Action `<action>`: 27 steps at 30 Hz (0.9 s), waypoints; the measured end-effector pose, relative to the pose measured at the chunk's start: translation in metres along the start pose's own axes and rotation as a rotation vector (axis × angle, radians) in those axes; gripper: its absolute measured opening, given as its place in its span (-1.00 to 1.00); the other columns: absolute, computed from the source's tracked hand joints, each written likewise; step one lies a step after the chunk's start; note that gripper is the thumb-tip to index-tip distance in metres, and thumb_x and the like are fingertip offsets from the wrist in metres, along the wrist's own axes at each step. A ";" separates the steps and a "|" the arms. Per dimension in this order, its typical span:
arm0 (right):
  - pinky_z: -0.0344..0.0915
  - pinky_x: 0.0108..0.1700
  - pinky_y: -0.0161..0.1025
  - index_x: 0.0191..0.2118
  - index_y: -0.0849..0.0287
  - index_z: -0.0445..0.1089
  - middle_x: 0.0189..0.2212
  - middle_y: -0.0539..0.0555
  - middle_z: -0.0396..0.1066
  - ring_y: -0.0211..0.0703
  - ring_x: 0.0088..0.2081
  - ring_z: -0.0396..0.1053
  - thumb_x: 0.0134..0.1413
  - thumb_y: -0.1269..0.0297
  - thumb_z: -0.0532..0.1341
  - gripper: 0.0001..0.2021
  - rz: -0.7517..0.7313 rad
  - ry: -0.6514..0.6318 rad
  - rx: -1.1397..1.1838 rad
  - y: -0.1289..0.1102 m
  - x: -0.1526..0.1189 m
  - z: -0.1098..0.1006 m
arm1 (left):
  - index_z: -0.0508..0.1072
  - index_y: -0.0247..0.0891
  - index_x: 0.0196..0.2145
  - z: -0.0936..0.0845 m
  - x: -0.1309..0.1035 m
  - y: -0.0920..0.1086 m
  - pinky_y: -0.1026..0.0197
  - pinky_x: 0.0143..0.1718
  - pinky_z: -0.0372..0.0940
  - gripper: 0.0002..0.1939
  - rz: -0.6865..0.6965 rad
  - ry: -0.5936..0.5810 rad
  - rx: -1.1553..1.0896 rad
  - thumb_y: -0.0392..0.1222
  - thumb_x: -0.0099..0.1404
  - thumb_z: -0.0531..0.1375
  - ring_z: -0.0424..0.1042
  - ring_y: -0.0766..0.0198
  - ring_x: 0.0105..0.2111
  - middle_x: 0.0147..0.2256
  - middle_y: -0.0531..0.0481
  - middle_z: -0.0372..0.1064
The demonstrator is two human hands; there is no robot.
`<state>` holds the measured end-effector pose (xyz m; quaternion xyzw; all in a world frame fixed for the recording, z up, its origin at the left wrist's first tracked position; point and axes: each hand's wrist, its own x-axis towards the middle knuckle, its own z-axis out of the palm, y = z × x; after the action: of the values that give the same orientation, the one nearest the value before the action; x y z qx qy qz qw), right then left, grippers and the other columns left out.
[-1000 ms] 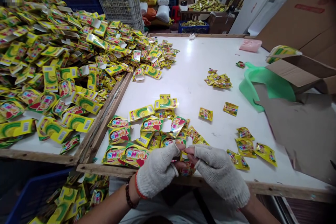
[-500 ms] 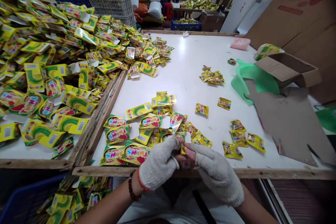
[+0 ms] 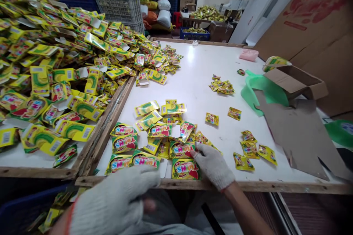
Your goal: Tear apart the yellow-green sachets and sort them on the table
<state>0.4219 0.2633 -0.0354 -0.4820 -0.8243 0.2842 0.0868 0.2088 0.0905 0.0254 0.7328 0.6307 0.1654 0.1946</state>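
My left hand (image 3: 116, 198), in a white fingerless-tip glove, is in the near left foreground, over the table's front edge. Its fingers stretch out with the thumb apart, and it holds nothing. Gloved the same way, my right hand (image 3: 215, 167) grips the right end of a yellow-green "TWINS" box (image 3: 185, 169) at the front edge. A white flap (image 3: 164, 169) stands out at that box's left end. Just behind it lies another TWINS box (image 3: 180, 149), near my right fingertips. More boxes (image 3: 145, 159) lie to the left, and small yellow sachets (image 3: 202, 138) lie behind my right hand.
A large heap of boxes (image 3: 63, 69) fills the left side behind a wooden strip (image 3: 110, 125). Loose sachets (image 3: 249, 149) lie on the right, near a cardboard sheet (image 3: 295, 128), a green dustpan (image 3: 264, 88) and an open carton (image 3: 298, 77). Grey crates (image 3: 118, 7) stand behind.
My hands were together over a small yellow item and have separated. The left moved down and left; the right is at a box by the front edge. Another box now lies among the left group.
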 end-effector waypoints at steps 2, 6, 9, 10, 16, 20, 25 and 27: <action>0.14 -0.46 -0.34 -0.54 0.19 0.24 -0.57 -0.01 0.32 -0.24 -0.49 0.25 0.06 0.26 0.09 -0.80 -0.028 0.014 -0.039 -0.004 0.004 0.005 | 0.40 -0.19 -0.28 0.019 0.032 0.013 0.34 -0.23 0.27 -0.75 0.022 0.049 -0.079 -0.40 0.10 0.06 0.34 0.32 -0.28 -0.26 0.02 0.35; 0.24 -0.26 -0.28 -0.45 0.19 0.30 -0.42 0.04 0.36 -0.20 -0.34 0.31 0.07 0.38 0.05 -0.86 -0.242 0.040 -0.043 -0.011 -0.003 -0.025 | 0.31 -0.26 -0.08 0.046 0.087 0.030 0.12 0.01 0.22 -0.61 0.136 0.285 -0.060 -0.44 0.13 0.00 0.24 0.19 -0.05 -0.11 -0.11 0.27; 0.28 -0.20 -0.23 -0.38 0.17 0.36 -0.31 0.09 0.36 -0.16 -0.26 0.32 0.05 0.48 0.05 -0.83 -0.488 0.013 -0.094 -0.015 -0.016 -0.056 | 0.24 -0.25 0.01 0.059 0.099 0.036 0.10 -0.03 0.26 -0.58 0.131 0.389 -0.156 -0.37 0.17 0.06 0.31 0.19 -0.10 -0.16 -0.11 0.32; 0.30 -0.23 -0.22 -0.38 0.17 0.37 -0.33 0.09 0.35 -0.15 -0.27 0.32 0.04 0.49 0.05 -0.83 -0.538 0.046 -0.107 -0.014 -0.020 -0.061 | 0.24 -0.23 0.00 0.063 0.099 0.038 0.13 -0.08 0.30 -0.60 0.078 0.406 -0.235 -0.34 0.18 0.07 0.35 0.22 -0.16 -0.20 -0.09 0.35; 0.39 -0.14 -0.18 -0.11 0.17 0.30 -0.10 0.18 0.34 -0.09 -0.11 0.35 0.06 0.39 0.15 -0.76 -0.382 0.452 0.333 0.007 -0.034 -0.021 | 0.14 -0.25 0.04 0.096 0.083 0.037 0.18 -0.06 0.33 -0.59 -0.136 0.475 -0.842 -0.26 0.24 0.09 0.37 0.26 -0.10 -0.05 -0.13 0.31; 0.41 -0.14 -0.14 -0.16 0.17 0.39 -0.23 0.12 0.46 -0.08 -0.19 0.42 0.07 0.30 0.16 -0.80 -0.235 0.342 0.482 0.013 -0.035 0.006 | 0.29 -0.27 -0.05 0.094 0.077 0.027 0.15 -0.02 0.29 -0.68 -0.155 0.441 -0.657 -0.27 0.21 0.12 0.36 0.24 -0.09 -0.11 -0.09 0.35; 0.45 -0.37 -0.27 -0.34 0.10 0.41 -0.41 0.06 0.48 -0.09 -0.38 0.45 0.01 0.16 0.21 -0.85 -0.226 0.270 0.479 0.019 -0.033 -0.001 | 0.40 -0.30 -0.37 0.071 0.078 0.035 0.29 -0.23 0.33 -0.86 -0.057 0.389 -0.549 -0.23 0.26 0.06 0.37 0.34 -0.34 -0.39 0.01 0.36; 0.45 -0.43 -0.28 -0.26 0.07 0.38 -0.38 0.07 0.48 -0.07 -0.39 0.45 0.02 0.15 0.21 -0.82 -0.218 0.205 0.501 0.029 -0.024 0.000 | 0.40 -0.27 -0.28 0.067 0.079 0.040 0.33 -0.26 0.33 -0.85 -0.101 0.392 -0.507 -0.22 0.26 0.06 0.38 0.34 -0.35 -0.39 0.04 0.36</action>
<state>0.4564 0.2540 -0.0484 -0.3801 -0.7622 0.4178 0.3161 0.2874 0.1584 -0.0132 0.5830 0.6305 0.4452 0.2537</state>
